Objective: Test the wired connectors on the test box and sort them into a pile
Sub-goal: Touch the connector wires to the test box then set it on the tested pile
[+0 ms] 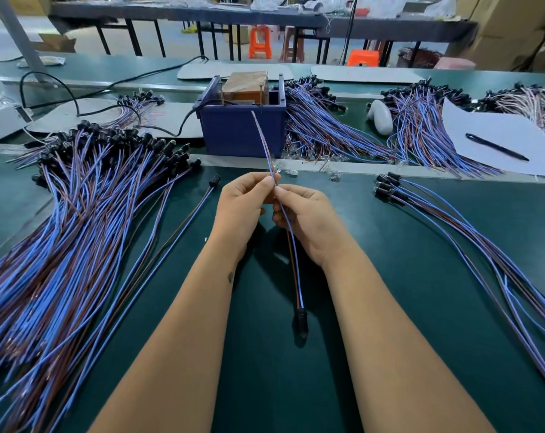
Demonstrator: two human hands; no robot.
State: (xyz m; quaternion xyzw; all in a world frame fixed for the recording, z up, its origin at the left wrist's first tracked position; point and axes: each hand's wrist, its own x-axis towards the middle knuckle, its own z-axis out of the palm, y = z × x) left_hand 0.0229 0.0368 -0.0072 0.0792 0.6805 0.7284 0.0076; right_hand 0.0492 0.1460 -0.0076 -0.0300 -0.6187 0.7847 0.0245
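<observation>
Bin [243, 132] with test box [246, 85] inside

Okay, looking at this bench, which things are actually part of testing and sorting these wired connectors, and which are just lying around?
Part of the job:
- held wired connector, pinched by left hand and right hand
- blue test box
- big pile on the left
- small pile on the right

Just lying about:
- black pen on white paper
- orange stools

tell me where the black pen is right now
In the head view the black pen lies on the white sheet of paper at the far right of the bench, beyond the small pile of wires.
</observation>
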